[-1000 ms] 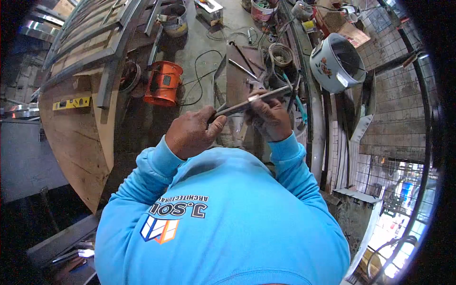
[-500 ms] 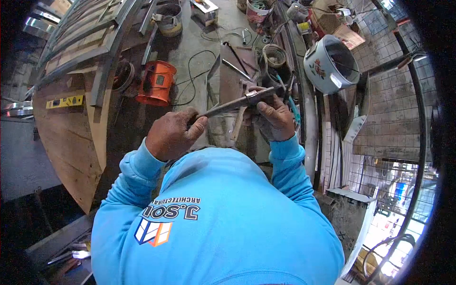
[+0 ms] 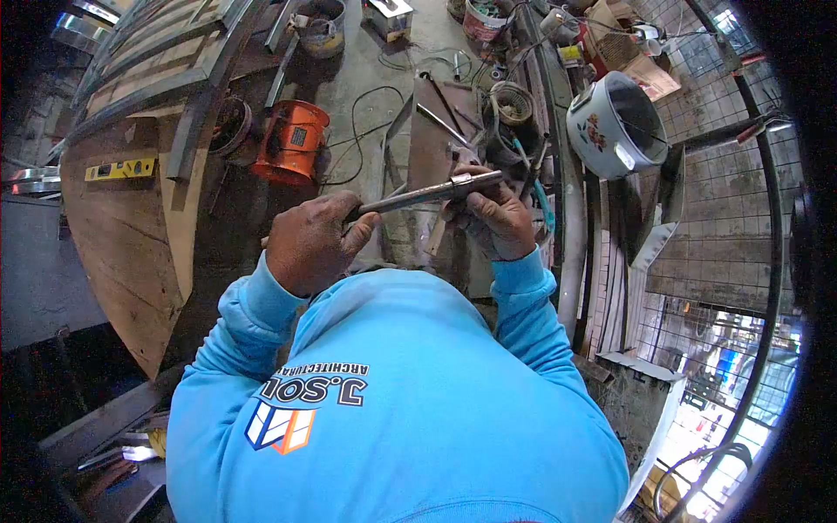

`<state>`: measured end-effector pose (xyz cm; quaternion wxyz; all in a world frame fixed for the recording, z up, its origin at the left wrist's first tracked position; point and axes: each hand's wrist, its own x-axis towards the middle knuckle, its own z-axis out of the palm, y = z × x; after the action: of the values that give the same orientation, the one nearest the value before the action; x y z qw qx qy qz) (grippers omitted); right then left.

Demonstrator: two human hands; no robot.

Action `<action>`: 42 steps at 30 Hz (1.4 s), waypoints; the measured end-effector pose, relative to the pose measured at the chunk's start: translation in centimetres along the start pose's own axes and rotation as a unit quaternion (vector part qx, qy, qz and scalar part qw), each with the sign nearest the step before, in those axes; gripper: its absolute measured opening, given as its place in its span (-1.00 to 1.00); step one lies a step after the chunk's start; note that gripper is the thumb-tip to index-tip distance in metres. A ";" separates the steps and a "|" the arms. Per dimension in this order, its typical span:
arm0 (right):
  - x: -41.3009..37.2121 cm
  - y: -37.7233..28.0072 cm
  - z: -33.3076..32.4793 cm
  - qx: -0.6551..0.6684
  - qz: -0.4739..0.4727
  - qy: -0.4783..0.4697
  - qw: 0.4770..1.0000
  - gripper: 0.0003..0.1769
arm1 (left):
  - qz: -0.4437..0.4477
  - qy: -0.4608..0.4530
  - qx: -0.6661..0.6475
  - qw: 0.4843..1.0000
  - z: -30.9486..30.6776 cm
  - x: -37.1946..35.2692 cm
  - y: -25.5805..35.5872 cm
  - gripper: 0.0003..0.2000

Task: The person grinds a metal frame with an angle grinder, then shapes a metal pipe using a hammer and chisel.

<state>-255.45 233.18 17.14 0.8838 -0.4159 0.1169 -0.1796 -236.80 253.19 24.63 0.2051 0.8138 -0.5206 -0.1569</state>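
Two hands share one metal bar (image 3: 418,195): the fingers (image 3: 360,233) of my left hand (image 3: 305,246) are clamped around its left end, and those of my right hand (image 3: 499,223) pinch it near the right end, whose short tip juts past them. The bar slants slightly, its right end farther from the blue sweatshirt (image 3: 401,383) just behind my wrists. Beyond the bar I see a brown plate (image 3: 425,144) with rods on it, its left edge facing a strip of concrete floor (image 3: 362,65). That strip gives me room between the plate and the orange drum (image 3: 294,142), though a black cable (image 3: 360,153) crosses it. To the right it is tighter: a teal-handled tool (image 3: 546,207) lies near my right hand, then a long metal beam (image 3: 571,244) and a flowered white pot (image 3: 610,131). Far left, a yellow level (image 3: 120,169) rests on a wooden board (image 3: 113,227), well apart from my left hand.
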 end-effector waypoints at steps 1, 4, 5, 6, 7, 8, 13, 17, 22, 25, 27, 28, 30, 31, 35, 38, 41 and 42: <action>0.1 0.2 0.0 0.010 0.000 -0.004 1.000 -0.55 | -0.011 -0.003 -0.003 1.000 0.1 0.1 -0.1 -0.69; 1.2 2.3 -2.6 -0.081 0.014 -0.008 0.997 -0.52 | 0.000 0.029 -0.036 0.999 1.6 0.8 -1.6 -0.73; 1.9 4.2 -5.1 -0.134 0.062 0.042 0.988 -0.50 | 0.012 0.044 -0.052 0.998 2.4 1.3 -2.3 -0.74; 2.8 7.1 -8.8 -0.186 0.111 0.093 0.972 -0.47 | 0.009 0.023 -0.063 0.998 3.0 2.0 -2.8 -0.74; 3.4 10.0 -12.1 -0.234 0.162 0.143 0.948 -0.45 | -0.002 -0.006 -0.055 0.998 4.2 2.8 -3.9 -0.73; 3.5 12.6 -14.5 -0.292 0.228 0.194 0.908 -0.39 | -0.014 -0.036 -0.047 0.998 5.8 3.7 -5.3 -0.72; 3.9 22.8 -19.5 -0.492 0.322 0.371 0.718 -0.08 | -0.097 -0.138 -0.037 0.985 13.3 9.1 -10.0 -0.67; 5.9 27.2 -20.7 -0.470 0.301 0.456 0.693 0.05 | -0.128 -0.195 -0.087 0.968 21.9 14.4 -15.8 -0.65; 6.6 25.6 -23.4 -0.318 0.296 0.404 0.805 -0.24 | -0.133 -0.215 -0.054 0.966 30.8 19.9 -20.6 -0.61; 7.0 21.8 -21.2 0.072 0.186 0.375 0.905 -0.46 | -0.177 -0.270 -0.046 0.945 33.4 20.9 -21.9 -0.58; 8.4 19.2 -19.9 -0.015 0.242 0.424 0.873 -0.59 | -0.173 -0.307 -0.058 0.934 32.8 21.0 -21.5 -0.54; 8.4 18.7 -19.6 -0.092 0.264 0.433 0.857 -0.60 | -0.162 -0.294 -0.066 0.940 33.5 20.6 -22.2 -0.53; 9.1 16.3 -18.3 -0.273 0.255 0.429 0.822 -0.59 | -0.164 -0.273 -0.073 0.945 33.4 20.7 -22.1 -0.51; 8.7 14.8 -16.3 -0.371 0.228 0.417 0.798 -0.58 | -0.169 -0.276 -0.081 0.943 33.4 20.9 -22.2 -0.51; 7.6 8.9 -9.7 -0.387 -0.009 0.423 0.819 -0.57 | -0.178 -0.304 -0.094 0.931 34.3 21.2 -23.3 -0.49; 7.3 7.7 -9.1 0.005 -0.171 0.399 0.901 -0.71 | -0.185 -0.322 -0.098 0.923 33.9 21.5 -23.2 -0.47; 7.8 13.9 -13.0 -0.348 -0.135 0.371 0.850 -0.73 | -0.205 -0.335 -0.104 0.914 33.1 21.3 -22.3 -0.46; 7.8 17.3 -14.9 -0.474 -0.093 0.371 0.793 -0.72 | -0.213 -0.335 -0.106 0.912 32.9 21.5 -22.2 -0.46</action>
<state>-249.85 229.87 -6.10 0.4436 -0.6930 0.4670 -0.3240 -226.08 236.23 -15.82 0.0650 0.7783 -0.3539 -0.5146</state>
